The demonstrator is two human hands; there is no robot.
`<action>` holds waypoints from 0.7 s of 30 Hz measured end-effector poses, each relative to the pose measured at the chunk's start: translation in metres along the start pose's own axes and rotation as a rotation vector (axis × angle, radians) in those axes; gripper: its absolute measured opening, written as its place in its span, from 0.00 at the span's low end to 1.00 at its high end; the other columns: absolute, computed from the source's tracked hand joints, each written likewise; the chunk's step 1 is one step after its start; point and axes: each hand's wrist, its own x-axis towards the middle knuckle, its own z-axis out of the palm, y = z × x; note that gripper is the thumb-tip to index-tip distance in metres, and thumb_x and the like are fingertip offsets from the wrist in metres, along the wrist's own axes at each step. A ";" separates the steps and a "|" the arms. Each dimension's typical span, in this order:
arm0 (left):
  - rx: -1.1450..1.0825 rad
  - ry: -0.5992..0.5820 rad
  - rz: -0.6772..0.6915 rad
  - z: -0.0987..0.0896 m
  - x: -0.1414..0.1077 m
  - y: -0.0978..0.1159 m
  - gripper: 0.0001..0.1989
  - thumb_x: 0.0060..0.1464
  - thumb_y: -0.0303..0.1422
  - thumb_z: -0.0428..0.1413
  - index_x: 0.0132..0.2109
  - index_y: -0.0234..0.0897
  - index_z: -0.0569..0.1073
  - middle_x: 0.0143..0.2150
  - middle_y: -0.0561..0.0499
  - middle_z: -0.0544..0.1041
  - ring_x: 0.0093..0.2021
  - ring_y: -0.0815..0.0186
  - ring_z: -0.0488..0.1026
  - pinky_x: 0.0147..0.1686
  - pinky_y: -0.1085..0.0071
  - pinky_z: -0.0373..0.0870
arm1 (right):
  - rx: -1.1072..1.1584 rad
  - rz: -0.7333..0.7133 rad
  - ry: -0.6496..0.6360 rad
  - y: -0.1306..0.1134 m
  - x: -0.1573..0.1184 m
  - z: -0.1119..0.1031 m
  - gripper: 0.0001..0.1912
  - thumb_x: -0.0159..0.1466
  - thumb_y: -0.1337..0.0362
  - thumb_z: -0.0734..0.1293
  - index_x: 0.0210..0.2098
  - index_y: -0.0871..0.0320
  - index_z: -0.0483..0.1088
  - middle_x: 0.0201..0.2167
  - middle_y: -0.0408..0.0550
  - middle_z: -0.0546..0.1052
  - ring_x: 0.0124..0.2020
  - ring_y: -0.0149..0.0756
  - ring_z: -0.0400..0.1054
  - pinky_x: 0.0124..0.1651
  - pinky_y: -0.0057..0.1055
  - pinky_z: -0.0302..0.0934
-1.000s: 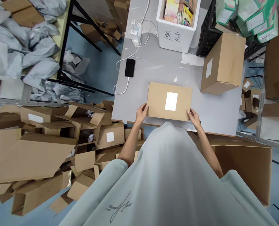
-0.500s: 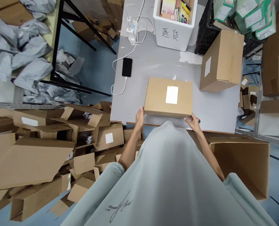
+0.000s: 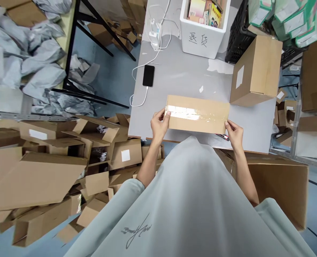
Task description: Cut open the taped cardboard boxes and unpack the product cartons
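Between my hands is a brown cardboard box [image 3: 197, 121], tilted so that a long side with shiny clear tape faces me. My left hand [image 3: 159, 125] grips its left end, thumb over the near face. At the right end, my right hand [image 3: 234, 134] pinches the edge with thumb and fingers. A slim red and black tool [image 3: 223, 137], too small to name, lies on the table just below the box, close to my right hand. The white label seen on the box earlier is hidden.
On the grey table [image 3: 179, 75] lie a black phone [image 3: 148, 75] on a white cable and a power strip [image 3: 154, 35]. A white bin [image 3: 203, 35] of books and a taller carton [image 3: 257, 71] stand behind. Discarded boxes [image 3: 40, 178] crowd the left floor; an open carton [image 3: 278, 189] sits right.
The box has been tipped up, turning its labelled top out of sight and bringing a taped side into view. Both hands have risen, and the right hand has shifted outward.
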 end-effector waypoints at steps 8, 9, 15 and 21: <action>-0.090 -0.077 -0.105 -0.006 -0.014 -0.036 0.33 0.70 0.60 0.61 0.64 0.38 0.85 0.64 0.36 0.85 0.63 0.48 0.82 0.65 0.54 0.79 | 0.048 0.096 -0.019 0.045 -0.012 0.005 0.36 0.69 0.33 0.72 0.57 0.57 0.87 0.61 0.58 0.88 0.59 0.55 0.85 0.62 0.52 0.82; -0.131 -0.093 -0.145 -0.009 -0.014 -0.043 0.34 0.72 0.61 0.58 0.64 0.37 0.85 0.66 0.35 0.84 0.65 0.48 0.82 0.66 0.53 0.79 | 0.037 0.116 -0.023 0.053 -0.011 0.002 0.37 0.69 0.32 0.70 0.57 0.57 0.86 0.62 0.59 0.87 0.57 0.54 0.85 0.62 0.53 0.82; -0.121 -0.187 -0.404 -0.016 -0.017 -0.084 0.26 0.64 0.48 0.65 0.60 0.34 0.84 0.65 0.34 0.85 0.66 0.45 0.82 0.71 0.45 0.76 | -0.141 0.198 -0.186 0.095 -0.013 -0.002 0.32 0.60 0.46 0.74 0.58 0.56 0.83 0.60 0.61 0.87 0.60 0.59 0.82 0.69 0.60 0.74; -0.072 -0.255 -0.450 0.011 -0.029 -0.088 0.25 0.47 0.34 0.74 0.53 0.35 0.85 0.52 0.37 0.89 0.65 0.38 0.81 0.70 0.41 0.77 | -0.159 0.217 -0.240 0.110 -0.021 0.026 0.25 0.51 0.45 0.79 0.40 0.56 0.83 0.44 0.58 0.90 0.54 0.63 0.81 0.65 0.60 0.74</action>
